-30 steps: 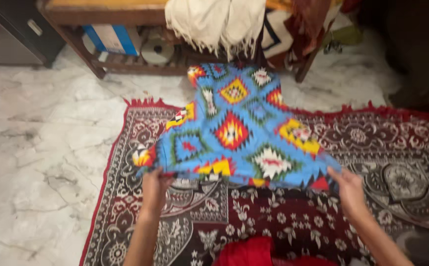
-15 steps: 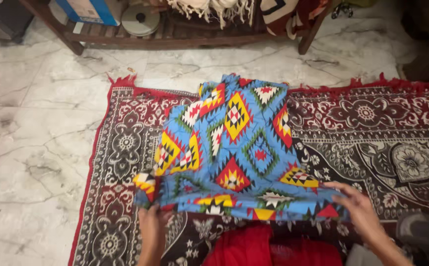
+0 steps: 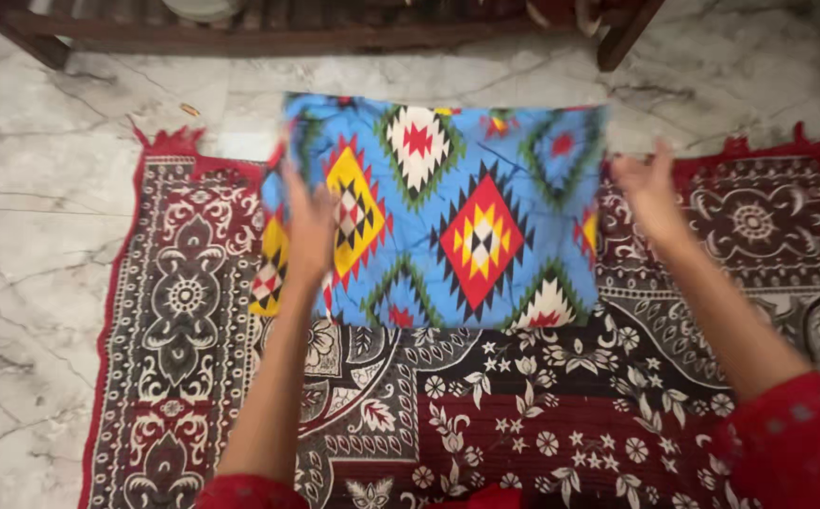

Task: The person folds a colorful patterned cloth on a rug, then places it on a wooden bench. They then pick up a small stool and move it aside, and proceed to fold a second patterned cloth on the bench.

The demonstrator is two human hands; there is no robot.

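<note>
A blue cloth (image 3: 485,179) with red, yellow and white diamond patterns lies doubled over on the far edge of a dark red patterned rug (image 3: 542,405), its far edge reaching the marble floor. My left hand (image 3: 311,231) is on the cloth's left side, fingers pointing away from me, gripping the top layer. My right hand (image 3: 650,193) is at the cloth's right edge, blurred, with its thumb against the fabric. Both arms are stretched forward and wear red sleeves.
White marble floor (image 3: 33,188) lies to the left of the rug and beyond it. The lower rail and legs of a wooden bench (image 3: 335,33) run along the top of the view. The rug's red fringe (image 3: 170,141) marks its far edge.
Both hands carried the cloth's near edge up and away from me, folding it over its far part. The view tilted down, so the bench slid to the top.
</note>
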